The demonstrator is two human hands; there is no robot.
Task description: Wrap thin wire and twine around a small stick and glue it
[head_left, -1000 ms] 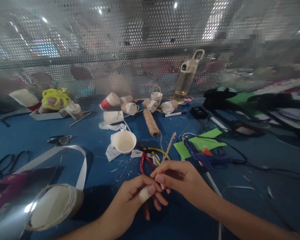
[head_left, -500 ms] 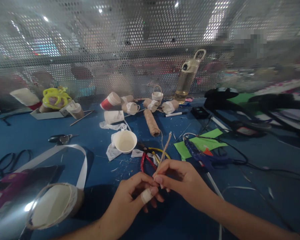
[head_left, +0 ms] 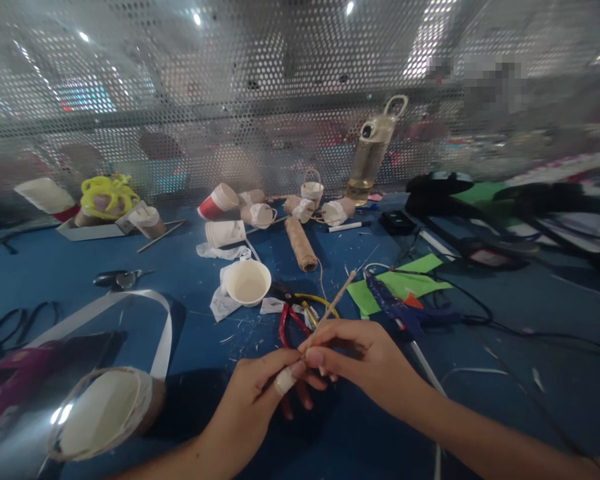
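Between both sets of fingertips I hold a thin, tan, twine-like strand (head_left: 338,300), its free end pointing up and to the right. My right hand (head_left: 357,357) pinches it near its lower part. My left hand (head_left: 260,393), with a white bandage on the thumb, is closed on the lower end right beside it; that end is hidden by the fingers. Just beyond the hands lie pliers (head_left: 289,323) with one red and one yellow handle. A roll of twine (head_left: 301,245) lies farther back, a loose strand trailing from it toward the pliers.
A white paper cup (head_left: 249,283) stands beyond the left hand. At the lower left are a large cup (head_left: 105,413), a white ribbon loop (head_left: 167,333) and a purple glue gun (head_left: 17,373). Right lies a blue glue gun (head_left: 405,313) on green paper (head_left: 420,280). Behind stands a bottle (head_left: 369,163).
The strand has tilted farther to the right and lower. Both hands have shifted slightly left, still pinching it.
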